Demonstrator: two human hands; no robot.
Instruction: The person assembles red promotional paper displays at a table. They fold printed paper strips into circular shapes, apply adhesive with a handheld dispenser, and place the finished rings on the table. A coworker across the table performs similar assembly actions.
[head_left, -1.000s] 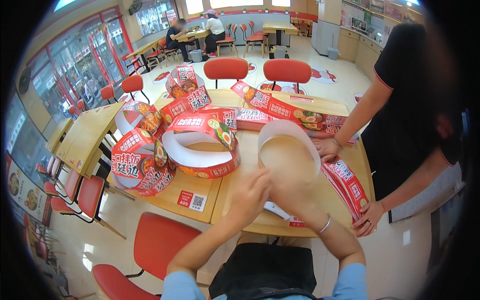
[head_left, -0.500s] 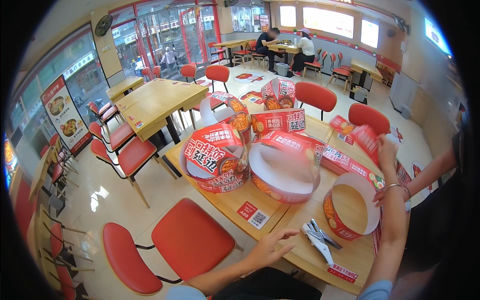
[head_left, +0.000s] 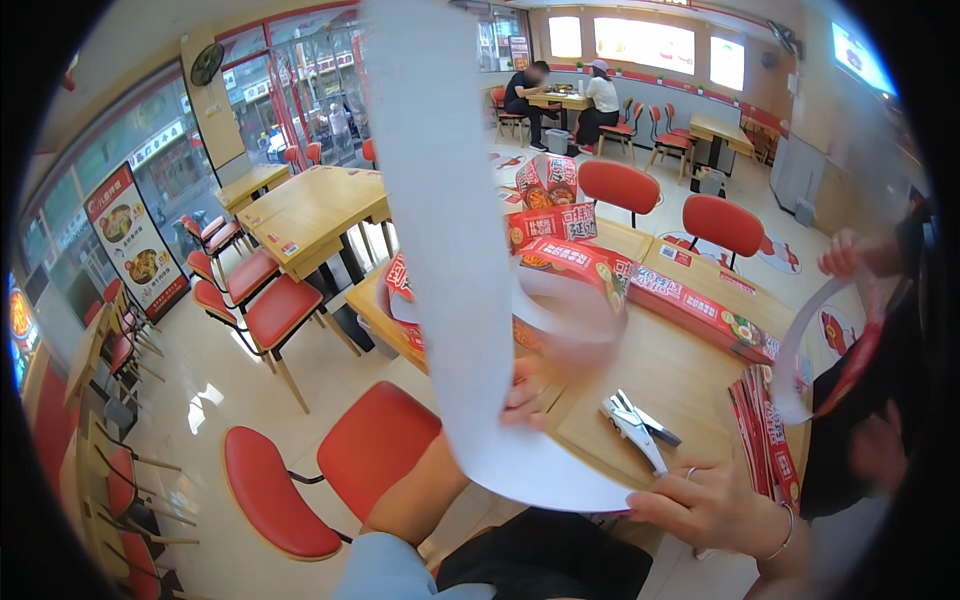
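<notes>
A long paper strip (head_left: pixel 440 250), its plain white back toward me, bends from high up down across my view and hides part of the table. My left hand (head_left: pixel 522 398) is closed on its edge near the bend. At its low right end my right hand (head_left: pixel 690 505), with a ring and a bracelet, pinches the strip. Just beyond that hand, a silver-and-white plier stapler (head_left: pixel 638 428) lies on the wooden table (head_left: pixel 690 390). A stack of flat red printed strips (head_left: pixel 768 430) sits to its right.
Red printed paper bands (head_left: pixel 575 265) curled into rings stand at the table's far side. Behind the stapler lies a long red bundle (head_left: pixel 695 310). At right, another person's hand (head_left: pixel 845 255) holds a paper band (head_left: pixel 805 340). Red chairs (head_left: pixel 380 440) stand around.
My right hand has come back from the far right, and a strip now spans both my hands. The ring beside the stapler has left the table; the other person holds a band at right.
</notes>
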